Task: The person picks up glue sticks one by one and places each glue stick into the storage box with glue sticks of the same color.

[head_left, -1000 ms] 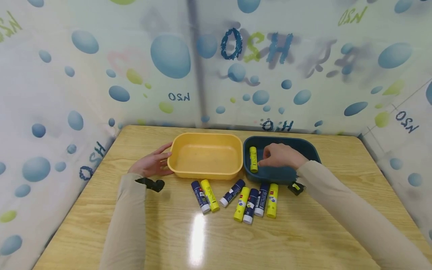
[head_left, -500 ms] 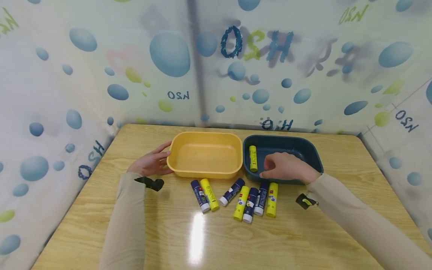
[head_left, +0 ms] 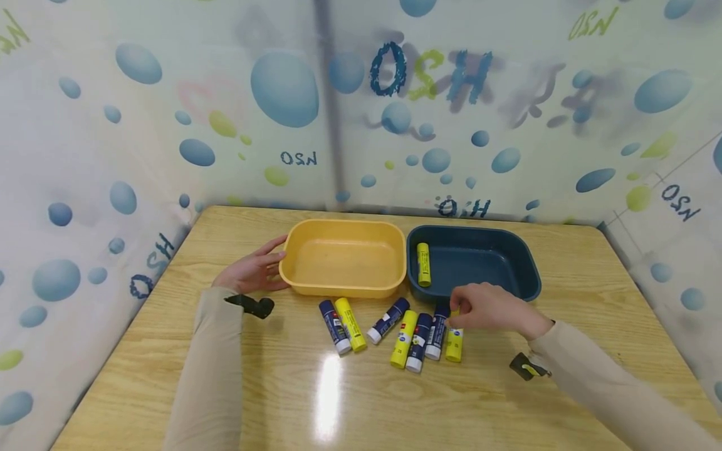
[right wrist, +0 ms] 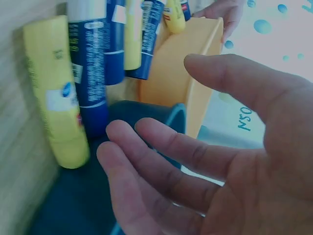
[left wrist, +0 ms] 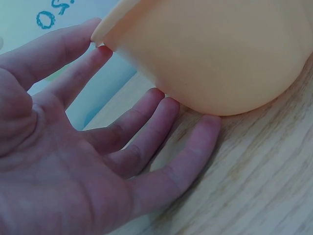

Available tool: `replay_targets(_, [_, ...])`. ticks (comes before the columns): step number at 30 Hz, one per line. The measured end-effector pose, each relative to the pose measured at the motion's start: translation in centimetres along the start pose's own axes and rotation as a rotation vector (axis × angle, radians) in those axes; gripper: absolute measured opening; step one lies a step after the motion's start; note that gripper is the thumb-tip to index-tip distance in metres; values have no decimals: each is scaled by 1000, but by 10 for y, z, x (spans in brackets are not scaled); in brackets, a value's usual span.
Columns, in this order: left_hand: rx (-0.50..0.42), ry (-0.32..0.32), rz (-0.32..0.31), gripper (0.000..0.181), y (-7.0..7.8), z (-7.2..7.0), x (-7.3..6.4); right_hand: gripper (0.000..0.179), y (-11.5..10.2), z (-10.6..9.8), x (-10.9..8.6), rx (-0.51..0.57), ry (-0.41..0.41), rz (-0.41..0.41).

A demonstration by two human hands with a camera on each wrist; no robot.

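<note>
In the head view my left hand [head_left: 252,270] touches the left end of an orange-yellow plastic bin [head_left: 287,285]. Extended fingertips rest against its rim and outer wall [left wrist: 195,68] in the left wrist view. My right hand [head_left: 489,308] hovers by the front edge of a dark blue bin [head_left: 527,266], partly covering the rightmost yellow glue stick [head_left: 454,351]. Its fingers are spread apart with nothing between them in the right wrist view, where that yellow glue stick [right wrist: 56,98] lies beside a navy glue stick [right wrist: 88,73]. One yellow glue stick [head_left: 423,264] lies inside the blue bin.
Several more glue sticks, yellow and navy, lie in front of the bins, among them a navy one [head_left: 335,327] and a yellow one [head_left: 350,324] at the left. The wooden table [head_left: 271,388] backs onto a patterned curtain [head_left: 350,125].
My right hand has moved out of the blue bin, toward me, to above the rightmost yellow glue stick. The left hand stays on the orange-yellow bin.
</note>
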State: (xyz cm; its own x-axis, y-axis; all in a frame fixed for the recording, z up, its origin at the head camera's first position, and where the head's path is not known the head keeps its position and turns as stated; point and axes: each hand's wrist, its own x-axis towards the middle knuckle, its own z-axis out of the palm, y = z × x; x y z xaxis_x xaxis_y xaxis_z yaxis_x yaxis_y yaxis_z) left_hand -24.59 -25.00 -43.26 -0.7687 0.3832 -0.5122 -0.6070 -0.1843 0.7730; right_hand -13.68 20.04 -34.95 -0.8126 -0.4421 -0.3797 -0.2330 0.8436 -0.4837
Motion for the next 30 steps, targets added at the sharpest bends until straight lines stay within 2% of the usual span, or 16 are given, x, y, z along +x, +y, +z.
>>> replay_targets(3, [-4, -2, -1, 59, 0, 0, 0, 26, 7, 6, -3, -5, 2, 7])
replay_targets(10, [-10, -9, -4, 59, 0, 0, 0, 26, 19, 21, -6, -23, 19, 94])
replay_targets(17, [-10, -11, -7, 58, 0, 0, 1, 28, 28, 33, -4, -58, 51, 139])
replay_targets(30, [2, -5, -10, 61, 1, -1, 1, 37, 29, 49, 7, -106, 69, 236])
